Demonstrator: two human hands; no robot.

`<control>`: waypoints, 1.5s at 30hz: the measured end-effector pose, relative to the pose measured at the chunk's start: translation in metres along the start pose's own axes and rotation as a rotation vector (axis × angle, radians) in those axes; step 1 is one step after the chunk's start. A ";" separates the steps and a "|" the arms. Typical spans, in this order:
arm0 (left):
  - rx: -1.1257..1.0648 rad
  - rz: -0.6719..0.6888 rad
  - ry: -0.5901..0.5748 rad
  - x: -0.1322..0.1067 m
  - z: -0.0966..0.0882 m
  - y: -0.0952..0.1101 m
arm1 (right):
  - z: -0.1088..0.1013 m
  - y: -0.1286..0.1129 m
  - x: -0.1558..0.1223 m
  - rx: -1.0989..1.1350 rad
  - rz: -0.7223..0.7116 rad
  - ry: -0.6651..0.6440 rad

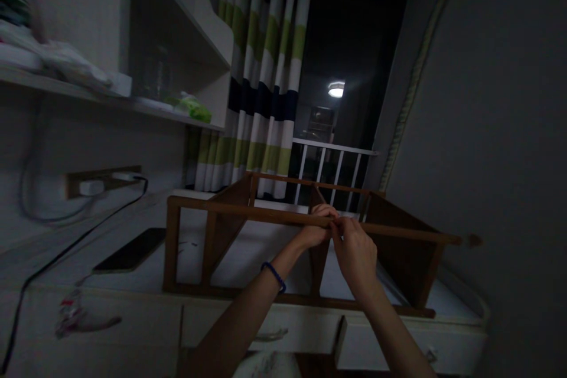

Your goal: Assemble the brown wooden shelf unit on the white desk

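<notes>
A brown wooden shelf frame (pixel 266 214) lies on its side on the white desk. My left hand (pixel 316 230), below a dark blue beaded bracelet (pixel 274 276) on the wrist, reaches behind the upper front rail and curls round it near the middle divider (pixel 317 266). My right hand (pixel 355 248) meets it from the right, fingertips pinched against the same rail where the divider joins. Whatever small part the right fingertips may hold is hidden.
A black phone (pixel 130 251) lies left of the frame, near a black cable (pixel 75 242) from the wall socket strip (pixel 104 180). A wall shelf (pixel 177 115) overhangs at left. One desk drawer (pixel 361 345) stands pulled out. A striped curtain (pixel 266 88) hangs behind.
</notes>
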State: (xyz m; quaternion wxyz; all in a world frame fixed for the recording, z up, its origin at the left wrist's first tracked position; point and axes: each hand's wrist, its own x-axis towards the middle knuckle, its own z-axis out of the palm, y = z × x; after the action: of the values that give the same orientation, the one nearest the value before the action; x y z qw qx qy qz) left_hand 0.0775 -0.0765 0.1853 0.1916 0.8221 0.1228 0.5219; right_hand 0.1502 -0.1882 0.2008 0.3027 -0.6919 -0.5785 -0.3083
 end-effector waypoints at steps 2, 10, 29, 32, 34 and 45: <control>-0.002 0.008 -0.009 0.000 -0.001 -0.002 | 0.002 0.000 -0.001 -0.036 -0.032 0.020; -0.013 0.046 -0.022 -0.001 -0.002 -0.007 | 0.002 -0.001 -0.002 -0.149 -0.130 0.053; -0.028 0.097 -0.105 -0.004 -0.011 -0.004 | -0.012 -0.002 0.011 -0.273 -0.319 -0.167; -0.022 0.102 -0.151 -0.002 -0.012 -0.007 | -0.010 0.004 0.012 -0.272 -0.398 -0.145; -0.025 0.099 -0.171 -0.001 -0.014 -0.008 | -0.008 0.008 0.012 -0.259 -0.428 -0.125; -0.196 -0.020 -0.219 -0.002 -0.021 -0.002 | 0.003 0.026 0.013 -0.143 -0.528 0.028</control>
State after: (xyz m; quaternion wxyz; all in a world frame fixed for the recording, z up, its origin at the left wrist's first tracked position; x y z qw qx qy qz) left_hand 0.0576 -0.0713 0.1911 0.2885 0.8501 0.0580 0.4368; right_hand 0.1778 -0.1819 0.2072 0.1702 -0.5324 -0.7115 -0.4260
